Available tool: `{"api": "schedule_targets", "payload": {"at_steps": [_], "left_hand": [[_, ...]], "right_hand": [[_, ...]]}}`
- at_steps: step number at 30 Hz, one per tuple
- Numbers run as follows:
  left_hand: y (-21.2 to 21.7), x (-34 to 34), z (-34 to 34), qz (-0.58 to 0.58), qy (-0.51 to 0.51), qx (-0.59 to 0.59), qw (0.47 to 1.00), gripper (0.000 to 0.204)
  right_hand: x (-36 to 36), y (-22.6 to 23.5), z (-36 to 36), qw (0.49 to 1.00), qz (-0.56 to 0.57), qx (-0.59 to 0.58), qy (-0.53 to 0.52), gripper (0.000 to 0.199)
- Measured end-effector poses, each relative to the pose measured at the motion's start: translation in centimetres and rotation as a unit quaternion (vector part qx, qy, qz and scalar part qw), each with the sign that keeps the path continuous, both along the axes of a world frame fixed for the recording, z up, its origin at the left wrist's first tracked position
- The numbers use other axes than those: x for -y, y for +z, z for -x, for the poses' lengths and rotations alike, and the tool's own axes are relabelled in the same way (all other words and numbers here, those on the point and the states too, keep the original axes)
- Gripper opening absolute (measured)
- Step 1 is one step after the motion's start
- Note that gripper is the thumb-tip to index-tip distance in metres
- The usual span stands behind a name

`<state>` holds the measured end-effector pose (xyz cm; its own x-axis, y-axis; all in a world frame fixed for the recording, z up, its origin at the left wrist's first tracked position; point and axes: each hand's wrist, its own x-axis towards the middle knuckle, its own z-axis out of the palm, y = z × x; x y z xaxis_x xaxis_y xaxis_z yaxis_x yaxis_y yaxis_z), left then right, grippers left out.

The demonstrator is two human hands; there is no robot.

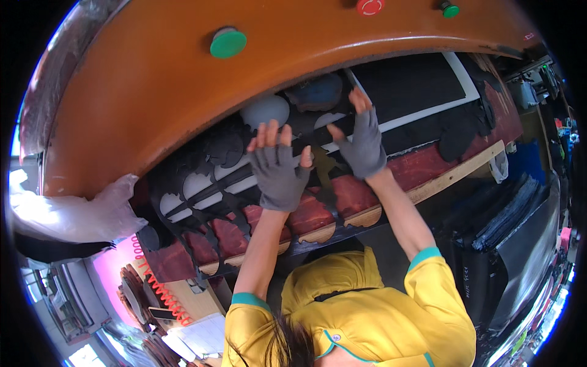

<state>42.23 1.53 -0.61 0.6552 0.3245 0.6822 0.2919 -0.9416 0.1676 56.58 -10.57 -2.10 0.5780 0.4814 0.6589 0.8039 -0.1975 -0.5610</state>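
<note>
My left hand [276,174], in a grey fingerless glove, is held palm down with fingers stretched over cut black sheet material. My right hand [367,145], gloved alike, is to its right, with thumb apart and fingers pointing away; nothing shows in it. Beneath both hands lies the black sheet [229,183], with rounded cut-outs showing white below and ragged strips hanging over the near edge. A pale round piece [266,112] and a dark bluish piece [315,93] sit beyond my hands. Whether my fingers touch the sheet, I cannot tell.
An orange machine housing [153,79] overhangs the far side, bearing green buttons [228,43] and a red button [370,6]. The reddish wooden board [354,194] has a scalloped front edge. Black sheets [495,226] are stacked right; clear plastic [92,211] and a coiled orange hose [162,284] are left.
</note>
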Motion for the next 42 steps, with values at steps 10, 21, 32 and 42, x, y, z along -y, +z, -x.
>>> {"api": "schedule_targets", "payload": {"at_steps": [10,21,32,42], "left_hand": [[10.6,-9.8,-9.0,-0.245,0.079,0.065,0.964,0.063],[-2.0,2.8,9.3,0.071,0.060,-0.186,0.978,0.062],[-5.6,4.7,10.1,0.114,0.158,-0.107,0.975,0.046],[-4.2,8.0,13.8,0.220,0.069,-0.067,0.971,0.045]], "right_hand": [[5.3,-2.1,6.3,0.965,0.231,0.047,0.113,0.024],[4.0,-3.1,4.9,0.969,0.192,0.110,0.105,0.029],[3.1,-2.7,5.8,0.979,0.181,0.061,0.076,0.033],[6.6,-2.7,9.2,0.982,0.169,0.075,0.038,0.030]]}}
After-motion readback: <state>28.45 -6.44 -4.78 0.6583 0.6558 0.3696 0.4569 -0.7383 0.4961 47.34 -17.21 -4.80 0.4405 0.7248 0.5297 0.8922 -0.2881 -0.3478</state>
